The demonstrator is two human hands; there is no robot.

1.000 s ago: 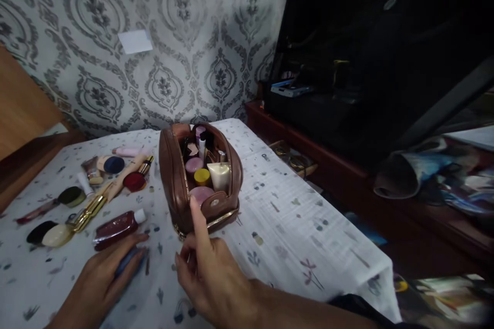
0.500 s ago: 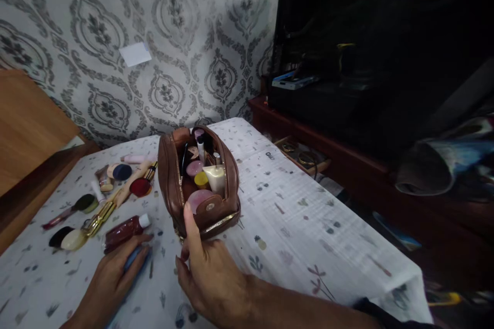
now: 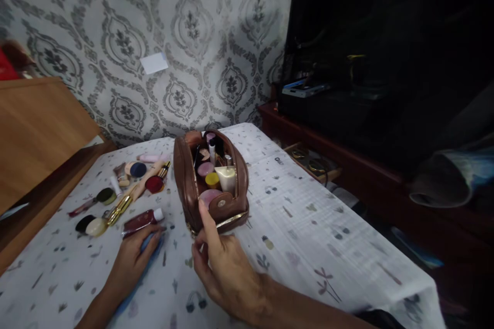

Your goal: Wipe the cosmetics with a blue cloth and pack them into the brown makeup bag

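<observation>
The right hand [image 3: 227,272] is on the brown leather pouch [image 3: 184,180], which stands open near the far edge of the desk [image 3: 309,247], about midway along it. The hand's thumb [image 3: 203,215] lies up against the front flap and its fingers curl under the near corner by the gold zip [image 3: 231,221], so the grip is closed on the pouch.

The left hand [image 3: 131,267] lies on the desk just left of the pouch, curled over a blue thing [image 3: 148,254] too blurred to name. How tightly it holds that thing cannot be told. Its fingertips are just beside a dark red tube [image 3: 141,222] with a white cap.

The pouch holds at least seven items, among them one cream tube [image 3: 227,177], one yellow lid [image 3: 212,180] and two round pink lids [image 3: 210,197].

About ten loose items lie left of the pouch, towards the desk's left edge. They include one navy puff [image 3: 138,169], one black puff [image 3: 85,223], one cream puff [image 3: 96,226] and one pink tube [image 3: 152,158]. There are also two brushes, one with a red head [image 3: 154,184] and one with a green head [image 3: 106,196]. A white cloth with a small leaf print covers the desk, and grey patterned wallpaper [image 3: 193,25] rises behind it.
</observation>
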